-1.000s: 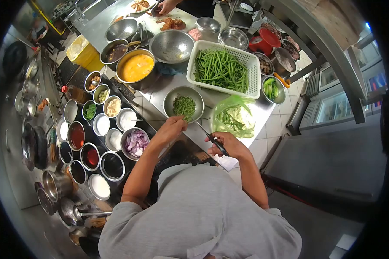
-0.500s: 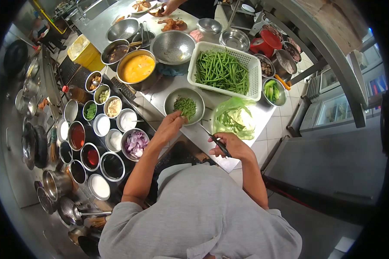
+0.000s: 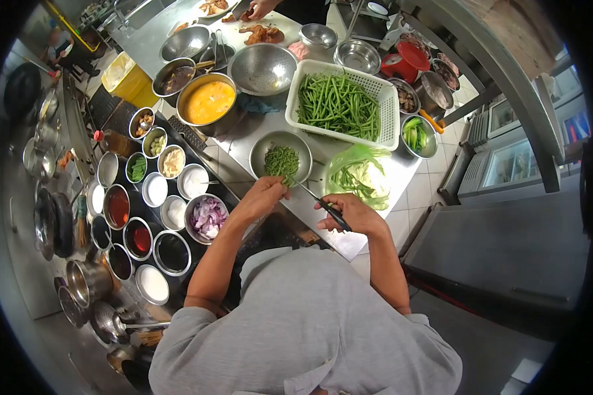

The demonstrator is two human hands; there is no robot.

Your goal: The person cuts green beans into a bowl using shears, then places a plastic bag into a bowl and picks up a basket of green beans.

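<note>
Head view, kitchen counter, bean trimming under way. Left hand at the near rim of the steel bowl, fingers pressed together, pinching a small bunch of green beans whose ends hang over the cut bean pieces in the bowl. Right hand curled round the dark handles of the scissors, fingers closed on the grip; blades pointing up-left toward the bunch, tips just beside the left fingertips; whether blades stand parted cannot be told at this size. Uncut stock in the white basket beyond the bowl; more beans on the green plastic bag to the right of the bowl, near the right hand. Judged as mid-snip. For good work: bunch held with ends level, cut made over the bowl's middle so pieces fall inside rather than on the steel counter; left fingertips kept back from the blade line, since clearance looks small; short, even lengths per snip. Seasoning tubs and sliced red onion at left, well apart from the cutting. Another person's hand at the far end, not involved.
</note>
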